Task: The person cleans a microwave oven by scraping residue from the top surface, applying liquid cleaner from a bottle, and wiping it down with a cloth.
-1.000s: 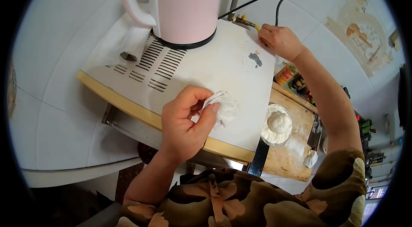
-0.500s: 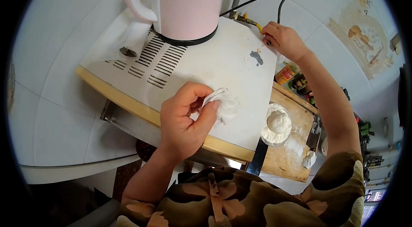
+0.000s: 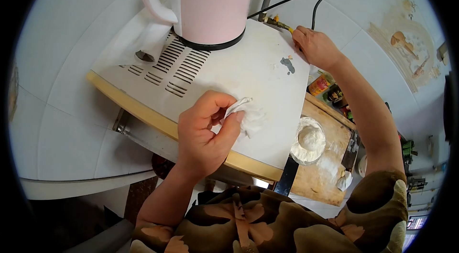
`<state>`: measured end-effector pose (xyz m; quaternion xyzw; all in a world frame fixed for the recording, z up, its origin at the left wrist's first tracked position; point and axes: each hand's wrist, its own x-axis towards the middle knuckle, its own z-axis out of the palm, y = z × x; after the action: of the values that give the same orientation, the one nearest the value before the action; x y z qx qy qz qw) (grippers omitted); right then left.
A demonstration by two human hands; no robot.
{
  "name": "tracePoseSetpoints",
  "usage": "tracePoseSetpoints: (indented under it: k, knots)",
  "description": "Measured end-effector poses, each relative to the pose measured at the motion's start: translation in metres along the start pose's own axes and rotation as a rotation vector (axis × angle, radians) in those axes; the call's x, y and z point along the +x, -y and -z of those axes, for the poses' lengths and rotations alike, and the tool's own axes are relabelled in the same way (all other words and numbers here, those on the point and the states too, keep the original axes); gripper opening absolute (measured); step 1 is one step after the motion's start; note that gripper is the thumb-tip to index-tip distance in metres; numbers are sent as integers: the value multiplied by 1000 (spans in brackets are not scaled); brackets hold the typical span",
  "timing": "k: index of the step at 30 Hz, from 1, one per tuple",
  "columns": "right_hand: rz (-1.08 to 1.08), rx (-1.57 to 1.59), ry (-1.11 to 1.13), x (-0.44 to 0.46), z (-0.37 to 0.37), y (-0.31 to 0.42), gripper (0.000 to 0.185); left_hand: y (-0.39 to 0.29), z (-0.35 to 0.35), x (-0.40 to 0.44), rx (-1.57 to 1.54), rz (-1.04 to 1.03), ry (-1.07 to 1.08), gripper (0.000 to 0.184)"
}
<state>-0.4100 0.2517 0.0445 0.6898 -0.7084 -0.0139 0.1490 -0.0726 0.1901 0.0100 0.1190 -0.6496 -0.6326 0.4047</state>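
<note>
Head view, white tissue: crumpled (paper or thin cloth, I can't tell which), in the pinch of my left hand above the near part of the white top; whether it touches the surface is unclear.
Left hand: thumb and forefinger closed on the tissue, other fingers curled in, palm turned inward, forearm rising from below.
Right hand: fingers bent at the far right corner, just beside the yellow hose; their tips are hidden, so I cannot tell whether they grip anything or how far open they are.
Right arm: stretched well forward, slightly bent at the elbow, wrist turned in toward the corner.
Corner step: I judge this to be a reach with the right hand, the left simply keeping its pinch.
Next move at the corner: I think it calls for small finger work, sparing the hose.
Pink jug: upright on the white top, well apart from both hands.
</note>
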Motion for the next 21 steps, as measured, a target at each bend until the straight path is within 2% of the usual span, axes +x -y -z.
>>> tracePoseSetpoints:
  k: [3, 6, 8, 9, 11, 12, 14, 16, 18, 19, 21]
  knots:
    - [30, 26, -85, -2, -4, -1, 8, 1, 0, 1, -17, 0, 1, 7]
    - [-75, 133, -102, -6, -9, -6, 6, 0, -1, 0, -16, -4, -2, 7]
    - [-293, 288, -122, -8, -1, -7, 7, 0, -2, 0, -23, -8, -12, 7]
    - [-292, 291, -121, -7, 0, -7, 7, 1, 0, -1, 11, -1, -7, 8]
    - [-243, 531, -219, -8, 2, -7, 14, 1, 0, -1, 44, 8, 8, 8]
    - [-249, 527, -221, -10, 2, -6, 14, 1, -2, 0, 39, -6, -6, 8]
    - [-241, 608, -85, -9, 2, 1, 18, 2, -2, 0, 35, -22, -23, 8]
    - [-262, 601, -71, -8, 0, 7, 21, 4, 0, -1, 71, -35, -12, 8]
    - [-167, 523, -219, -14, -9, 8, 24, 3, -2, -1, 65, -34, -25, 8]
    - [-171, 521, -220, -17, -10, 9, 24, 3, -3, 0, 57, -39, -43, 8]
    - [-282, 515, -176, -16, -10, 11, 25, 2, -3, -1, 48, -24, -34, 8]
